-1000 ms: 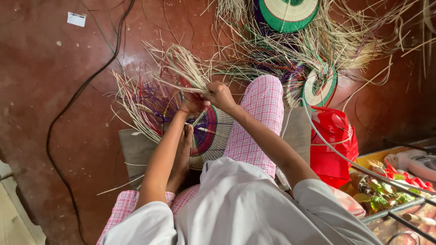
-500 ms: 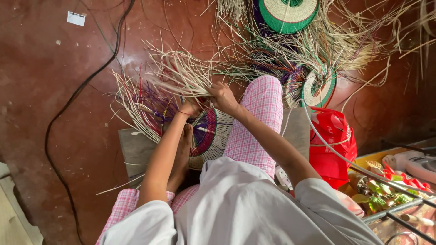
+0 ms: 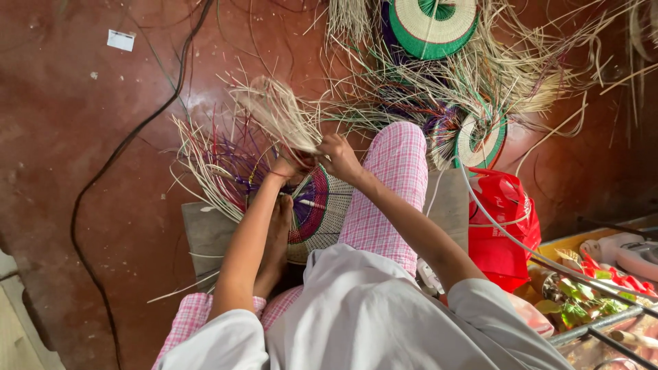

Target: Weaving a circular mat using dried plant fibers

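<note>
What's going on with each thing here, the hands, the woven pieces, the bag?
Left hand: closed on the straw bundle.
Right hand: gripping the same straws.
Woven disc: unfinished, loose strands fanning out, pinned under a foot.
Green-rimmed disc: lying flat on the floor.
Small disc: unfinished, strands trailing.
Red bag: crumpled, beside the knee.

The dark red floor (image 3: 82, 123) carries a black cable (image 3: 130, 144) and a small white paper scrap (image 3: 120, 40). Two round woven pieces (image 3: 432, 24) (image 3: 480, 140), loose straw (image 3: 541, 82) and a red bag (image 3: 504, 219) also lie there.
</note>
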